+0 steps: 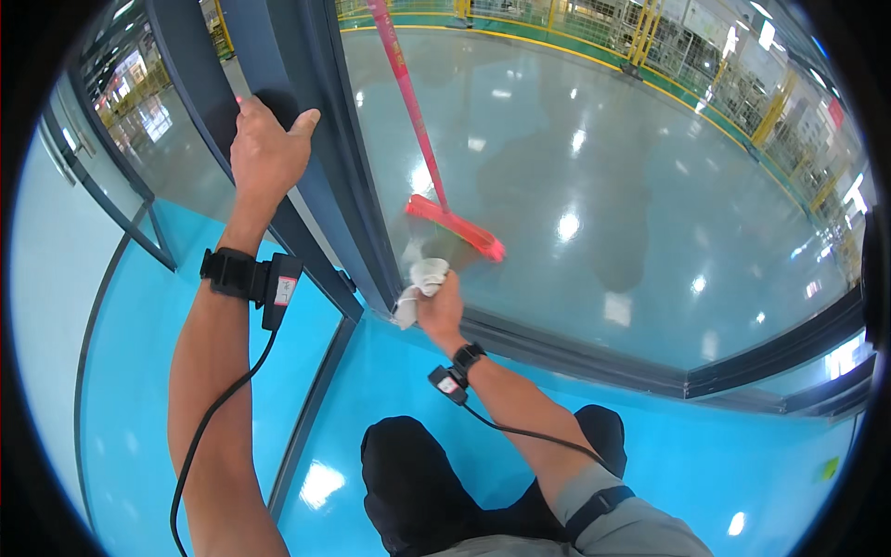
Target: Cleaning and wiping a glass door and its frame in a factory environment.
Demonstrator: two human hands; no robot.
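With fingers curled around its edge, my left hand [268, 150] grips the dark metal door frame [202, 90] at the upper left. A crumpled white cloth [426, 278] is held in my right hand [442, 310], low against the glass pane [543, 174] near the corner of its dark frame. Part of the cloth hangs below my fingers. Just beyond the cloth, seen through the glass, a broom with a pink handle [411, 104] and red head [456, 226] stands tilted.
An open glass door [313, 390] with a dark edge extends below my left hand. The bottom rail [578, 351] runs right above the glossy blue floor [418, 376]. Yellow fencing [640, 35] stands behind the glass. Cables run from both wrist devices.
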